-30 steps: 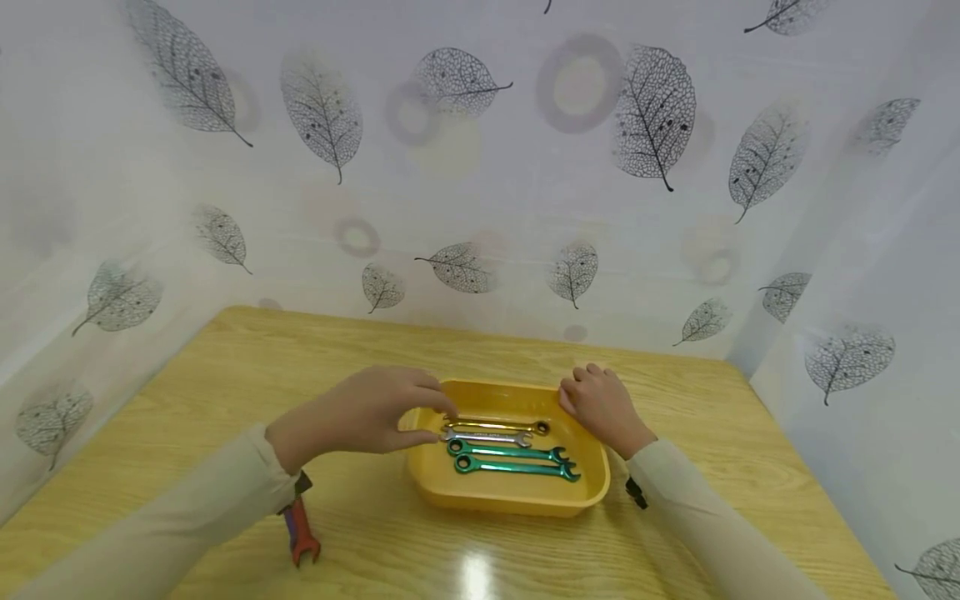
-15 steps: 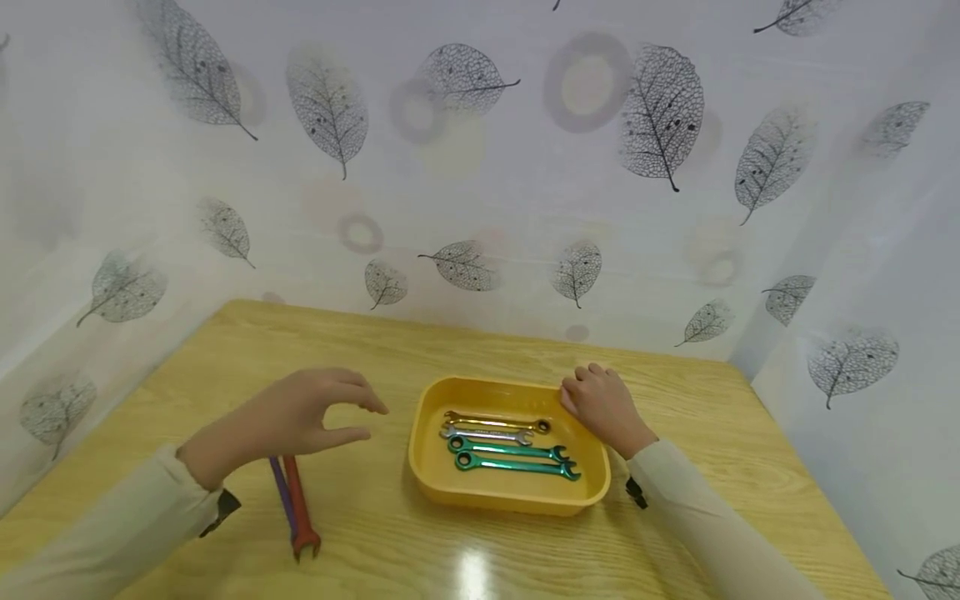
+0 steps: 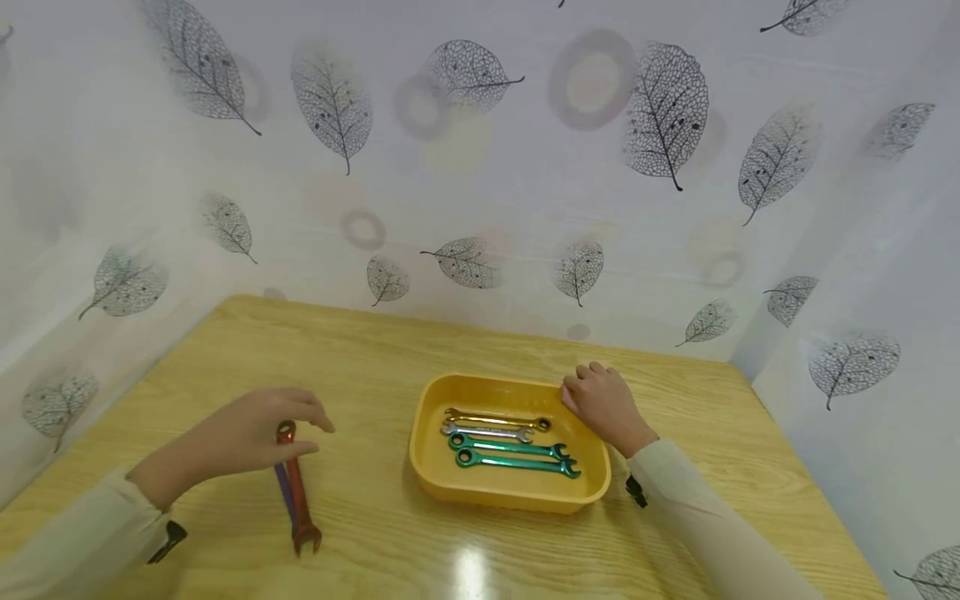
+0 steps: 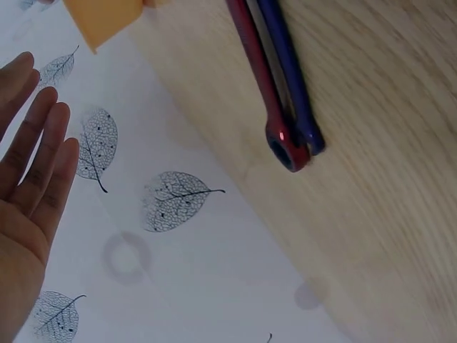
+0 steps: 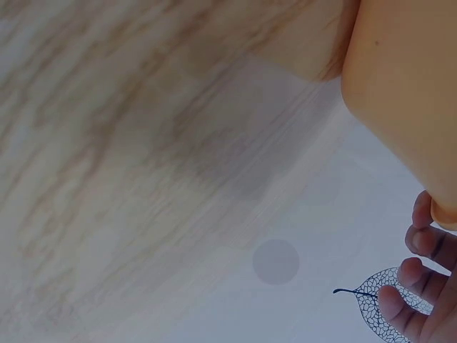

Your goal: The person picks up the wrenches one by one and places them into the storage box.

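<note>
My left hand (image 3: 238,437) hovers at the left with its thumb and fingers apart, nothing between them. In the head view it overlaps the ring end of a red combination wrench (image 3: 298,496), which lies alongside a purple wrench (image 3: 285,490) on the table. The left wrist view shows both wrenches, the red one (image 4: 258,68) and the purple one (image 4: 291,71), apart from the fingers (image 4: 50,161). My right hand (image 3: 606,408) grips the far right corner of a yellow plastic tray (image 3: 510,498). Inside lie a gold wrench (image 3: 498,419), a silver wrench (image 3: 491,432) and two green wrenches (image 3: 513,447).
The wooden table (image 3: 375,533) carries the tray right of its middle. A pale curtain (image 3: 480,192) printed with leaves stands behind the table and along both sides. A black strap (image 3: 636,490) shows at the right wrist.
My left hand has drawn back leftward from the tray to the red and purple wrenches, uncovering the gold wrench's left end. My right hand and the tray stay put.
</note>
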Motion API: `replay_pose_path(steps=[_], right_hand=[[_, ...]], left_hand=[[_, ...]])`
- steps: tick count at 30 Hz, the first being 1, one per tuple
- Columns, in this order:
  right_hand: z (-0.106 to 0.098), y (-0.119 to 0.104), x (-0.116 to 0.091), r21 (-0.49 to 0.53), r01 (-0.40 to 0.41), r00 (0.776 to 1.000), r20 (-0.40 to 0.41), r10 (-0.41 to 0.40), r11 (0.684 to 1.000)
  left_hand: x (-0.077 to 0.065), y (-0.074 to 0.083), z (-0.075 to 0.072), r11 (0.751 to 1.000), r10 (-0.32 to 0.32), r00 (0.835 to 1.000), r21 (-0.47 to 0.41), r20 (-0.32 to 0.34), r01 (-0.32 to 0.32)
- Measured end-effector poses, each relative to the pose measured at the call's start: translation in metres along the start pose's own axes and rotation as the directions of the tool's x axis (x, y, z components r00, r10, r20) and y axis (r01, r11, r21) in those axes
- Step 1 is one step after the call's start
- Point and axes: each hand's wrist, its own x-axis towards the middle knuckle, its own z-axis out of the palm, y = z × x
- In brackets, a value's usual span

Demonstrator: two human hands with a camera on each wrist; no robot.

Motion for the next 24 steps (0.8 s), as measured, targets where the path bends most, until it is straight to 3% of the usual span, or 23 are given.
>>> replay_pose_path(steps=[6, 12, 24], right_hand=[[0.001, 0.001, 0.000, 0.003, 0.011, 0.999, -0.032, -0.011, 1.000], [0.002, 0.002, 0.000, 0.010, 0.009, 1.000, -0.026, -0.009, 1.000], [0.003, 0.002, -0.001, 0.008, 0.019, 0.999, -0.047, -0.019, 1.000]], left_hand=[[-0.007, -0.017, 0.009, 0.994, 0.016, 1.000, -0.110, 0.014, -0.014], [-0.012, -0.030, 0.015, 0.980, -0.013, 0.990, -0.196, 0.137, 0.040], [-0.022, -0.046, 0.026, 0.937, -0.047, 0.956, -0.320, 0.291, 0.143]])
